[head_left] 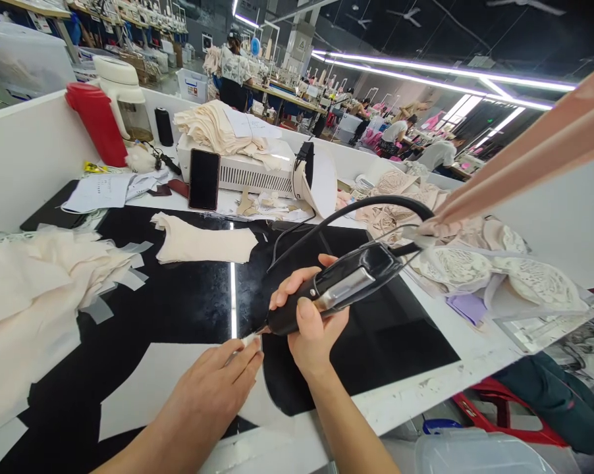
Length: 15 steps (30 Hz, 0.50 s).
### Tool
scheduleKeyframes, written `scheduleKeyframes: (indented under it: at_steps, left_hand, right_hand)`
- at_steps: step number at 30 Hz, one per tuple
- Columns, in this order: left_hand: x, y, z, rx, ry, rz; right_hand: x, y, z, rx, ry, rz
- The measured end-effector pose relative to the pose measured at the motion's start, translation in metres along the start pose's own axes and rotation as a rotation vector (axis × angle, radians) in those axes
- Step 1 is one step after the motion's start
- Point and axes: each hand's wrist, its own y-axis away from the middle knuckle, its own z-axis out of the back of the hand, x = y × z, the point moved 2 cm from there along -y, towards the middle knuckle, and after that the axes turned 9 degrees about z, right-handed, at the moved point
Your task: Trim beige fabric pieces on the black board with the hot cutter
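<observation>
My right hand [317, 322] is wrapped round a black hand-held power tool [344, 280] with a shiny metal plate on its side. The tool tilts down to the left, and its narrow tip [263, 327] meets a small white piece [250, 340] at my left fingertips. My left hand [213, 378] is closed, its fingers pressed together on that small piece, which they partly hide. Beneath my left hand spreads a flat white shape [134, 395]. A cream cloth panel [205, 243] lies farther back on the glossy black work surface [376, 355].
A thick black cable [376, 201] loops from the tool, near a hanging pink cloth strip [529, 151]. Cream cloth pieces [35, 283] pile at left. Lace bra cups [539, 283] lie at right. A phone [204, 179] and red tumbler [97, 122] stand behind.
</observation>
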Motion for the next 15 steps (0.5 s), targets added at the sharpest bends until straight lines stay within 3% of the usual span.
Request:
scheduleKeyframes:
  at_steps: [4, 15]
  left_hand:
    - [0.001, -0.002, 0.007, 0.020, -0.013, -0.007]
    - [0.004, -0.006, 0.016, -0.091, -0.064, -0.072]
  right_hand:
    - [0.007, -0.004, 0.005, -0.023, -0.007, 0.011]
    - [0.013, -0.004, 0.012, -0.053, 0.043, 0.005]
